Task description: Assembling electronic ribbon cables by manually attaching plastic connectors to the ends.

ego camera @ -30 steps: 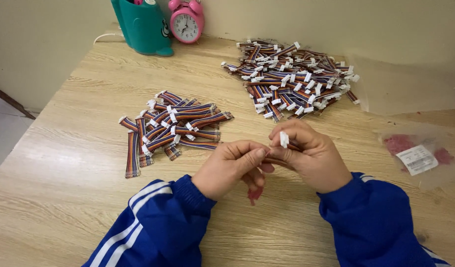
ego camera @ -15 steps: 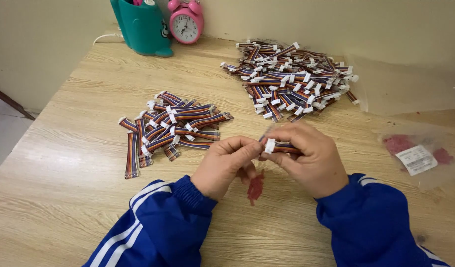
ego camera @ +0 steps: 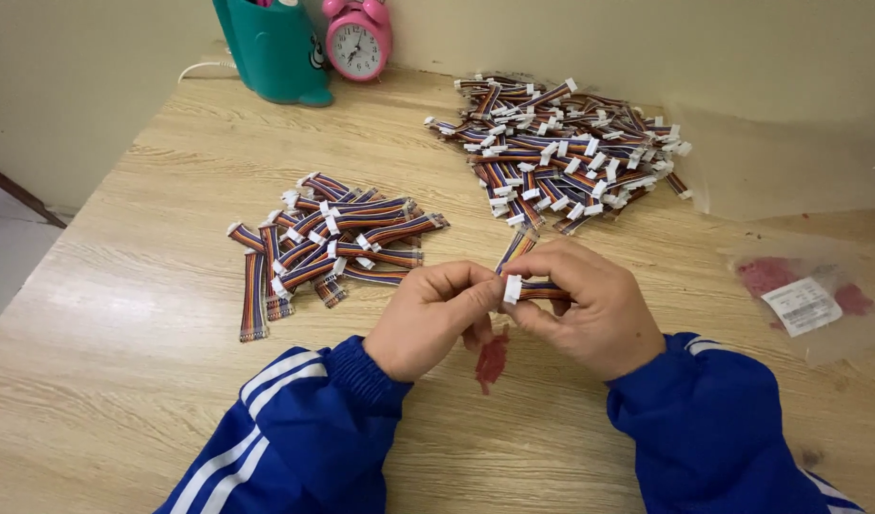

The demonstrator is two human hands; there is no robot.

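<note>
Striped ribbon cable (ego camera: 542, 288) at frame centre | left hand (ego camera: 435, 319) fingertips pinched on its white connector (ego camera: 511, 288) | right hand (ego camera: 589, 309) clamped round the wires, steadying them | small pile (ego camera: 323, 243) centre-left, large pile (ego camera: 561, 152) upper right, kept apart on wooden table (ego camera: 123, 314).

The table (ego camera: 123, 314) was matt, pale wood-grain laminate. The cables (ego camera: 337, 238) showed striped plastic insulation with white plastic plugs (ego camera: 512, 288), and the clock (ego camera: 358, 38) was glossy pink plastic. The sleeves (ego camera: 294, 438) looked like smooth blue synthetic cloth, and the bag (ego camera: 808, 300) was clear, shiny film.
</note>
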